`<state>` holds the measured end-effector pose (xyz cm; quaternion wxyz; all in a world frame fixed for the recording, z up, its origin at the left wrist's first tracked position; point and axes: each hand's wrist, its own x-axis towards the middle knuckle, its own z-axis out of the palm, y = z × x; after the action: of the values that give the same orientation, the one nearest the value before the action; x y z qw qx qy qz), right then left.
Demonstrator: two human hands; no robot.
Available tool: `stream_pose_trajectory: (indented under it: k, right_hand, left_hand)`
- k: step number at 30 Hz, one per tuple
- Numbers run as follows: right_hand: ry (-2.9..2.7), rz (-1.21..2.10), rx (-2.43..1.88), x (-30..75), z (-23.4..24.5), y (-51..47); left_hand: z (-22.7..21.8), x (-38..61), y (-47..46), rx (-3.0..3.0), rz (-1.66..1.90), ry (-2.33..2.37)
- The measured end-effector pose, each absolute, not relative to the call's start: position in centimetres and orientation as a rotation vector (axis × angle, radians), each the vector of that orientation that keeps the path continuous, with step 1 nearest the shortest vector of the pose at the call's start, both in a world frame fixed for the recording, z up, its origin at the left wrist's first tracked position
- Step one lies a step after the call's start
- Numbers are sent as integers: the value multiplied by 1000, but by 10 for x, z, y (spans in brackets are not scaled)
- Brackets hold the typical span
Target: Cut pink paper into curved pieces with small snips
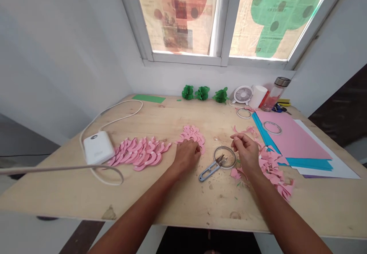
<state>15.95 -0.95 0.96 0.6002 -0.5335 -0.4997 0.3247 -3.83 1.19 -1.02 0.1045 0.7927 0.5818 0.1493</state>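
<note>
Bright daylight through window (227, 23), some glare; soft shadows; wide-angle stretch at edges.

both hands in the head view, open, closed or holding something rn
Left hand: curled at the small pink cut-outs; grip cannot be told.
Right hand: thumb and fingers drawn together; cannot tell if holding anything.

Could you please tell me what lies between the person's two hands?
In the head view, mainly grey snips, blades overlapping a round ring, lie between the left hand and right hand.
</note>
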Motion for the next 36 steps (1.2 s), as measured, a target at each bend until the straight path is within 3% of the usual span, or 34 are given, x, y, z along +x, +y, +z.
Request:
stream_pose_trajectory:
  k: [14,24,36]
  right_hand:
    - [-1361,884,-1290,157,2,-8]
    - [-1457,980,-1300,151,1,-11]
    - [-1321,834,-1353,147,-5,-9]
  left_hand:
    - [4,-29,4,1963,715,1398]
    - [17,-17,-2,1934,626,1163]
    - [5,5,-7,2107,1099,1319]
